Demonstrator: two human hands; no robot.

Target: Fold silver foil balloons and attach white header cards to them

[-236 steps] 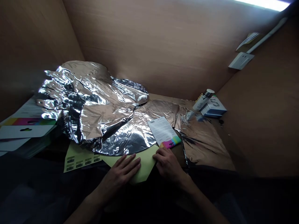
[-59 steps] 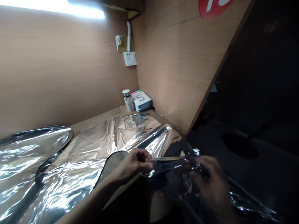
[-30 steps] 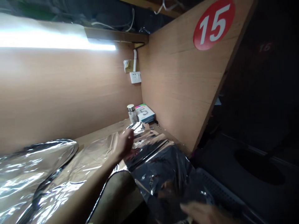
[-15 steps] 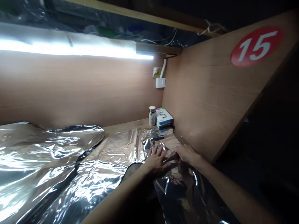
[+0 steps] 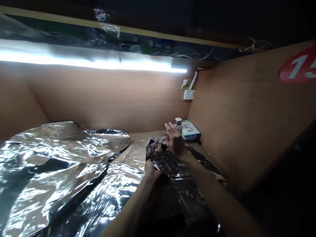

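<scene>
A shiny silver foil sheet (image 5: 170, 166) stands partly lifted and folded in front of me. Its left edge is pinched by my left hand (image 5: 151, 169), whose fingers are partly hidden behind the foil. Just above the sheet's far part is my right hand (image 5: 174, 140), fingers stretched out, with nothing seen in it; I cannot tell whether its palm touches the foil. Behind those fingers a bottle with a steel cap (image 5: 178, 121) is partly covered. More crinkled foil (image 5: 118, 179) lies flat beside my left forearm.
A large foil pile (image 5: 61, 154) covers the table's left side. In the back right corner sits a stack of boxes or books (image 5: 190, 130), with a wall socket (image 5: 189, 94) above it. A lit tube (image 5: 111, 64) runs along the back wall; a board wall (image 5: 237, 131) stands at right.
The view has turned left. My left hand went from lying flat on the foil to gripping its edge. My right hand let go of the foil and moved up toward the bottle. The sheet's edge rose.
</scene>
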